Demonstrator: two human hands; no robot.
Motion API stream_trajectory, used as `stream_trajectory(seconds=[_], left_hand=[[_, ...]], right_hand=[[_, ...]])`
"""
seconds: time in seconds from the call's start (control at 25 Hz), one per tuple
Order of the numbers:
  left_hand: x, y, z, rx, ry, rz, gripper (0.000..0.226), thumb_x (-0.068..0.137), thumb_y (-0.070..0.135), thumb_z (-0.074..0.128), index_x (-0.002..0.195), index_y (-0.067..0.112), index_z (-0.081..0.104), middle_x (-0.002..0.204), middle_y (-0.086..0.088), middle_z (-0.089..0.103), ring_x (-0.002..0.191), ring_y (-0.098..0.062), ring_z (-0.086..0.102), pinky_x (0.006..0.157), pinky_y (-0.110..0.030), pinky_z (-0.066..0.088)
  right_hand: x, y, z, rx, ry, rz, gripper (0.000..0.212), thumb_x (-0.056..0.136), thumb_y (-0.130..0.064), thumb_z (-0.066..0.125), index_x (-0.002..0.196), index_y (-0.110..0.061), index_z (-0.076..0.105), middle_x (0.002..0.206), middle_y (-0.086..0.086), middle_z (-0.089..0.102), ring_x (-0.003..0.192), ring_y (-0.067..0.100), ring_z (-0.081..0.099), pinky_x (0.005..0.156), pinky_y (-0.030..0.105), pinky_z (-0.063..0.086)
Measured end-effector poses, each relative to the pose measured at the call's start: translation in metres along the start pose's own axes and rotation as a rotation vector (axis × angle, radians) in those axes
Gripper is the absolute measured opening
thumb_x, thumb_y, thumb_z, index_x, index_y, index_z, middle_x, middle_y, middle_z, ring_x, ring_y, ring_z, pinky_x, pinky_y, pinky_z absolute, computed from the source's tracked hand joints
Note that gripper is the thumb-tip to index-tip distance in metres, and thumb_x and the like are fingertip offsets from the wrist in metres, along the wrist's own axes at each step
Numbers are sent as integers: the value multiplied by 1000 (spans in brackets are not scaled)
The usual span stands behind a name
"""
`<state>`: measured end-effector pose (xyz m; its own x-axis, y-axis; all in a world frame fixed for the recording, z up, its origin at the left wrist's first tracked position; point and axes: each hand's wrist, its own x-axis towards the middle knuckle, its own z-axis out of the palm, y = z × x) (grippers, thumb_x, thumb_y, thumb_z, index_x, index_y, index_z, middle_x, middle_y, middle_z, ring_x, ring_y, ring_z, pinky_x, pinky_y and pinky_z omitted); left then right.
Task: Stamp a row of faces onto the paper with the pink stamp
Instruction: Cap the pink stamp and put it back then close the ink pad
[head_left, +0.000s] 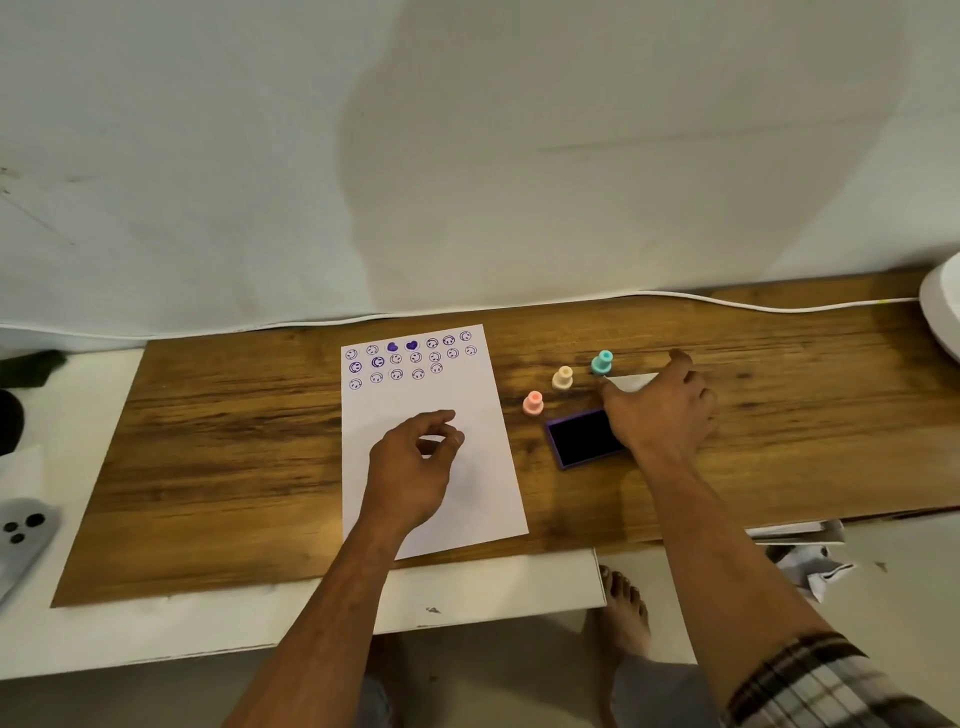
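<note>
Wooden table (218, 441) with stamping things laid out, two bare hands over it.

White paper (441, 467) lies on the table, rows of purple faces and two hearts printed along its far end. Left hand (415, 462) hovers over the paper's middle, fingers loosely curled, grip empty. Right of the paper sits a purple ink pad (579, 439), its lid off; right hand (662, 410) rests spread at the pad's right edge, holding nothing. Pink stamp (533, 402) stands upright between paper and pad, untouched; a cream stamp (562, 377) and a teal stamp (602, 362) stand further behind the pad.
</note>
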<state>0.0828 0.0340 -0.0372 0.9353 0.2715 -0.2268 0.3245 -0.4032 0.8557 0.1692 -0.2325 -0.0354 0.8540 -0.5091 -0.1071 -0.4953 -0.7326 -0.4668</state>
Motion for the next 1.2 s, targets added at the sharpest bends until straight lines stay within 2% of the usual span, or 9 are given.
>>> stream_trajectory(seconds=[0.12,0.28,0.4,0.48,0.88,1.0,1.08,1.16,1.2], left_hand=[[3,2,0,-4,24,3,31,94,25,72,125,23,72,117,0,76,98,-18,71,92,-40,62],[2,4,1,-6,33,7,31,94,25,72,125,24,71,117,0,76,97,-20,71,88,-32,60],[-2,3,0,11,40,13,31,94,25,72,125,25,71,115,3,76,94,-14,70,77,-15,52],[-2,3,-3,25,49,15,31,94,25,73,125,25,71,116,4,75,93,-12,68,75,-10,47],[2,2,-5,29,52,16,30,94,23,73,123,27,71,110,9,73,88,0,65,73,-5,42],[2,3,-7,31,54,8,30,94,23,73,123,27,70,109,10,73,87,-1,66,76,-8,47],[2,3,-9,36,77,15,29,93,24,73,123,25,71,109,10,73,87,-3,67,84,-21,56],[2,2,-13,63,120,22,31,93,24,73,124,20,70,114,4,74,96,-10,69,94,-34,58],[2,1,-15,88,146,23,33,93,23,73,125,18,69,121,0,72,104,-15,69,99,-38,57]], right_hand=[[-27,-1,-8,98,41,-53,104,76,-65,81,153,-17,31,155,18,43,141,40,41,110,56,44],[-78,-3,6,5,-91,-142,108,76,-68,80,155,-17,27,158,16,37,145,37,36,116,53,42],[-84,-5,14,-84,-91,-182,106,79,-71,76,156,-17,27,159,17,37,145,36,36,113,51,43],[-80,-4,16,-95,-82,-182,106,78,-72,75,156,-17,28,158,17,38,145,38,37,112,53,45],[-74,2,31,-146,-63,-211,105,78,-77,70,154,-18,28,157,17,43,142,39,41,110,57,44],[-75,2,29,-171,-88,-209,104,82,-77,67,157,-18,26,159,17,40,144,39,39,112,57,41],[-78,-3,25,-164,-69,-206,103,84,-77,64,159,-18,24,162,17,36,147,40,35,114,59,37],[-89,-13,23,-83,-3,-340,89,90,-70,63,156,-18,30,159,17,41,144,40,40,113,59,40],[-98,-20,26,-23,0,-453,77,93,-64,63,152,-21,36,153,14,47,139,37,45,110,57,46]])
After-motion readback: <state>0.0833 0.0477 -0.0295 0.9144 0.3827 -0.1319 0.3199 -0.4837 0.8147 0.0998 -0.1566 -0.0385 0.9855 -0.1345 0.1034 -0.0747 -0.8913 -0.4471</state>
